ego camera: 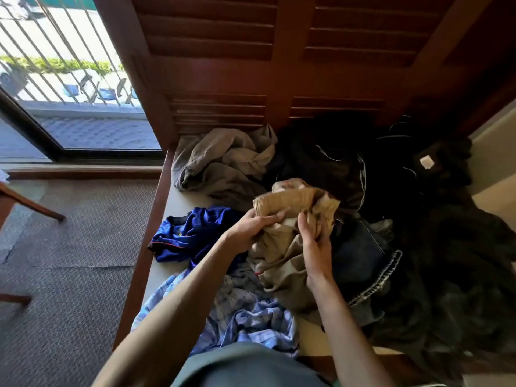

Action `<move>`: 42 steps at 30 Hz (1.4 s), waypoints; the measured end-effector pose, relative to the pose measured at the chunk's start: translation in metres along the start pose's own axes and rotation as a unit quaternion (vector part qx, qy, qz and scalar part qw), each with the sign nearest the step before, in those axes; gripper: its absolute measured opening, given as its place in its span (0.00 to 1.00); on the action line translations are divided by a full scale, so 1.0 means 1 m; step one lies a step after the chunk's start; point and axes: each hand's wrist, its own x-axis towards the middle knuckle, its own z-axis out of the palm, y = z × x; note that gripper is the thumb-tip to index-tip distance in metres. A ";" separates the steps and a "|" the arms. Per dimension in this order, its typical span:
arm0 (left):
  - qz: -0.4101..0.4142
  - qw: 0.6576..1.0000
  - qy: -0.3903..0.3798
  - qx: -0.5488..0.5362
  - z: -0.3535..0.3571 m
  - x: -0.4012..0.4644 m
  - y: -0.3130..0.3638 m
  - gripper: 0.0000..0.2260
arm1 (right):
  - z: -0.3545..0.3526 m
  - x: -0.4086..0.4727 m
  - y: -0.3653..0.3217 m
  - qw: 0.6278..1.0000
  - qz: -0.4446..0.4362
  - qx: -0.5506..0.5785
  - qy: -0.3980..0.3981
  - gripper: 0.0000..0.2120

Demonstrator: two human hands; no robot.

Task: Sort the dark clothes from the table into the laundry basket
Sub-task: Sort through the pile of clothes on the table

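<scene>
Head view, only one: both hands sit mid-frame on a tan garment (282, 247) bunched on the bench (164, 275). Left hand (248, 227) has fingers curled round the ribbed cuff end, right hand (312, 247) fingers wrapped into the folds just beside it; both holding cloth, neither spread flat. Risk, as I judge it: tan is a light piece, so if it goes along with the darks the sort is wrong. It also lies over the dark denim (363, 261) at right of centre, so lifting it could drag the denim's stitched hem or tip the pile off the near edge. The dark clothes (321, 155), a black heap in the upper right against the louvred wooden panel (217, 37), run down the right side into a big dark fabric mass (460, 261) hanging low right. No laundry basket shows anywhere, so can't tell where a drop would go. Around: grey-brown garment (223, 163) upper centre, touching the black heap; shiny blue jersey (190, 233) left of the hands; pale blue checked shirt (251, 311) bottom centre, under the left forearm, easy to snag. Carpet (69, 233) and a barred window (55, 65) at left.
</scene>
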 end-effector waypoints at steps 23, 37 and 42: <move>-0.030 0.934 0.237 0.268 -0.014 0.005 -0.028 0.39 | -0.021 0.031 -0.012 0.878 -0.187 -0.440 -0.024 0.45; -0.010 0.963 0.209 0.167 -0.049 -0.012 -0.026 0.20 | 0.052 0.067 0.069 0.751 -0.173 -0.632 -0.080 0.61; 0.049 0.751 0.366 0.548 -0.084 -0.031 -0.027 0.30 | 0.056 0.083 0.073 0.742 -0.181 -0.637 -0.107 0.53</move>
